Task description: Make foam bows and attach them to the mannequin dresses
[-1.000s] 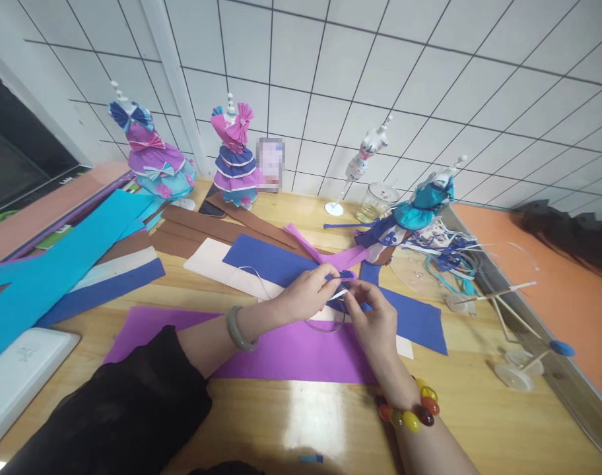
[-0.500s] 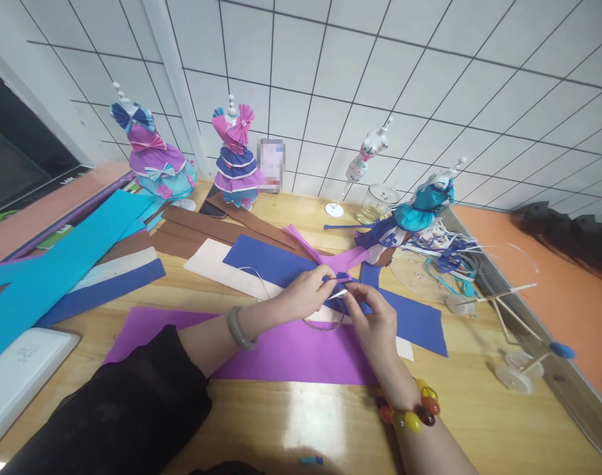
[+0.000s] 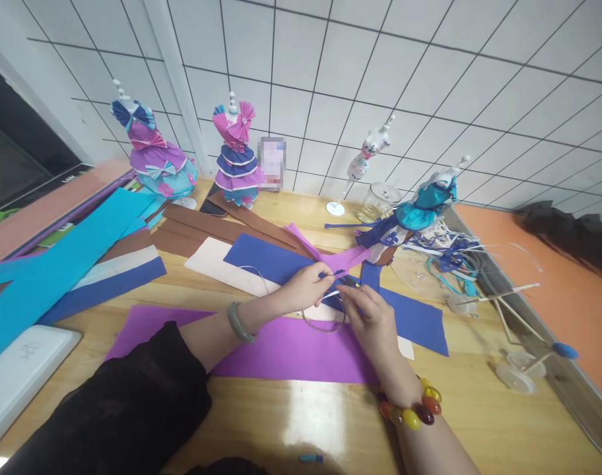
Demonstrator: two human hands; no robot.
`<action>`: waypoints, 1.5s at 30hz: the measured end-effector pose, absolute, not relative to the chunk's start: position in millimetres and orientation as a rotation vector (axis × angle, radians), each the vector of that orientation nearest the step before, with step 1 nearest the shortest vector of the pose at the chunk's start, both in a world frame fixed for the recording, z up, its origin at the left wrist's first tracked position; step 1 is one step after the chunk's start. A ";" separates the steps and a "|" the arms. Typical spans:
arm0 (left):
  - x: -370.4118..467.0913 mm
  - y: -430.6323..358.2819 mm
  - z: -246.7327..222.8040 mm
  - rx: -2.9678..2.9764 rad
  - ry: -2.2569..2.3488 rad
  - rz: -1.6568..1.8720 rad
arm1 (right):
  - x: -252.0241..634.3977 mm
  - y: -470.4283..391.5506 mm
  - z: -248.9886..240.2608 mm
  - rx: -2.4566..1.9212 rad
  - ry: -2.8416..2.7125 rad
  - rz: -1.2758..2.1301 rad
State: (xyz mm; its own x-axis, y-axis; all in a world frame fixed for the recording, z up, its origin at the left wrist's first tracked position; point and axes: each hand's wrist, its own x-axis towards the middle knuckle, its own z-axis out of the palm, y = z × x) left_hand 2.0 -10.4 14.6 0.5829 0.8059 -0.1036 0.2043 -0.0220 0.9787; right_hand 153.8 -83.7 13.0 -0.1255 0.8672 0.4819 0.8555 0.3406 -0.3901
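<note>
Table (image 3: 251, 429) of pale wood carries the whole spread: a purple sheet (image 3: 291, 356) in front, a turquoise strip (image 3: 83, 244) at the left, and a blue strip (image 3: 261, 257) lying over a cream sheet (image 3: 206, 260).

Behind these, three dress forms wear gathered clothing: the leftmost form (image 3: 157, 148), the pink-and-blue form (image 3: 235, 158) and the teal-and-blue form (image 3: 414, 211). These look finished or nearly so, while the patterned white form (image 3: 367, 155) has no dress on it.

Over the blue strip, the left hand (image 3: 305, 285) pinches a small blue-and-purple piece (image 3: 334, 276) between thumb and finger. The right hand (image 3: 373, 320), fingers bent together, seems to grip a white strip (image 3: 329, 295) just beside it. The two pieces look like separate parts not yet joined, so that detail seems partway along; whether they touch cannot be told.

Smallest of all are the marks. The white box (image 3: 31, 376) bears a faint grey one, and the black case (image 3: 48, 191) has pale lettering, neither legible. The upright card (image 3: 272, 163) is pixelated, so nothing on it can be read.
</note>
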 end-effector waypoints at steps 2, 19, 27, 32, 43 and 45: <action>2.0 -9.2 16.4 1.532 0.879 0.606 | 153.7 -83.0 12.6 -1.496 -1.964 0.042; -2.3 -7.6 17.5 1.668 0.894 0.669 | 151.2 -83.8 14.7 -1.449 -1.922 0.193; -4.2 -7.9 18.4 1.781 0.879 0.728 | 144.5 -86.6 21.5 -1.413 -1.795 0.422; -0.4 -9.6 20.8 1.859 0.867 0.913 | 137.8 -87.7 22.9 -1.442 -1.578 0.659; -2.5 -17.0 32.3 2.031 0.799 0.935 | 139.7 -83.4 16.1 -1.450 -1.242 0.798; -2.5 -17.0 31.7 2.060 0.760 0.960 | 140.4 -83.2 16.1 -1.451 -1.236 0.792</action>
State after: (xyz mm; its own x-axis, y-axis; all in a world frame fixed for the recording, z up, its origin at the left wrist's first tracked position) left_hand -2.5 -17.0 31.7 0.5467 0.7448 0.3825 0.2016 -0.5605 0.8032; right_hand 140.4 -83.2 16.1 0.2544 0.9583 0.1298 0.2827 0.0546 -0.9576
